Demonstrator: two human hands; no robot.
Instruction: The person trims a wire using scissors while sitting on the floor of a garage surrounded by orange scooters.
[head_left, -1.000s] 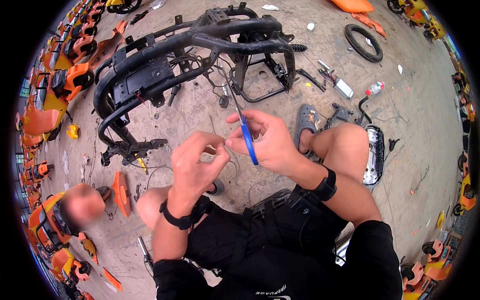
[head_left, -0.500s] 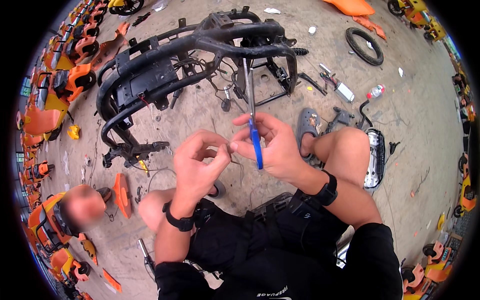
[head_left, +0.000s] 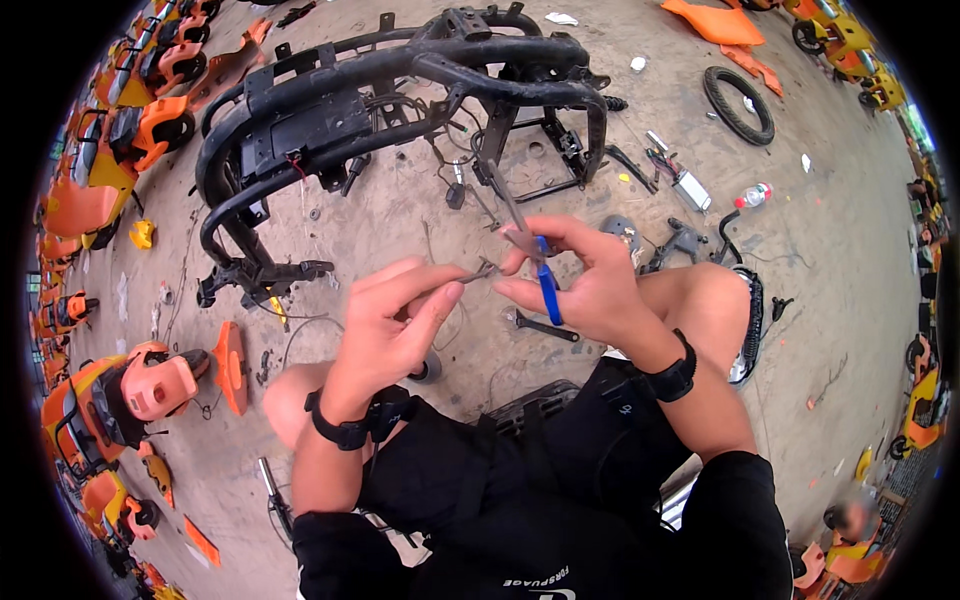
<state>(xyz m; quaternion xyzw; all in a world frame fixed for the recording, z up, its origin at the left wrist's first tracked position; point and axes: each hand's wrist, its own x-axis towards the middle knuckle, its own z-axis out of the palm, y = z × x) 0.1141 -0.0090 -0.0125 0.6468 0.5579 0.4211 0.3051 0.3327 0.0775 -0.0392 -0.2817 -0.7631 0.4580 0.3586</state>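
Observation:
My right hand grips blue-handled pliers, their metal jaws pointing up and away from me. My left hand pinches a small grey metal piece or wire end between thumb and fingers, its tip touching or just short of the pliers. Both hands are held above my knees, close together. Beyond them, on the concrete floor, lies a black tubular scooter frame with loose wires hanging from it.
A wrench lies on the floor under my hands. A black tyre, a small bottle and loose parts sit at the right. Orange and yellow scooter bodies line the left edge; an orange panel lies near my left knee.
The pliers have swung from leaning left to pointing more upright, then tilted again. My left hand has opened slightly and now holds the small metal piece out toward the pliers.

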